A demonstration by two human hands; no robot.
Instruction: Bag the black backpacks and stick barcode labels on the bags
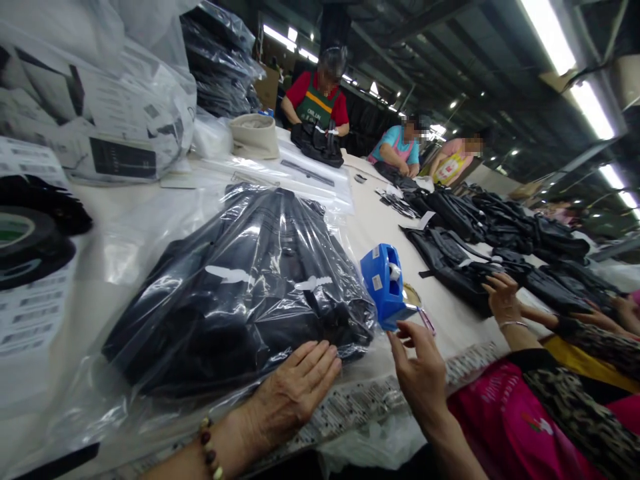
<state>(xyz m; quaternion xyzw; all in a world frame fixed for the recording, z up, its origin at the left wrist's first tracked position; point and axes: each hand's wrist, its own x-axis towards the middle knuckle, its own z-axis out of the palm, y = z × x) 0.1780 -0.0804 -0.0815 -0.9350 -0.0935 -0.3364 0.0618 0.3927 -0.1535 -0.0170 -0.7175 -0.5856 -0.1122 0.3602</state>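
A black bag (240,287) lies in a clear plastic bag (113,263) on the table before me, with white strips showing through the film. My left hand (305,383), fingers straight and together, rests flat on its near right edge. Right of the bag stands a blue tape dispenser (383,283). At its near end is my right hand (420,367), thumb and forefinger pinched together close to the cutting edge. Whatever is between those fingertips is too small to make out.
A roll of black tape (30,243) and barcode label sheets (33,327) are at left, below a large plastic-wrapped bundle (130,107). A beige fabric bin (255,137) stands behind. Black bags (450,260) line the right side, where a co-worker's hand (503,300) reaches in.
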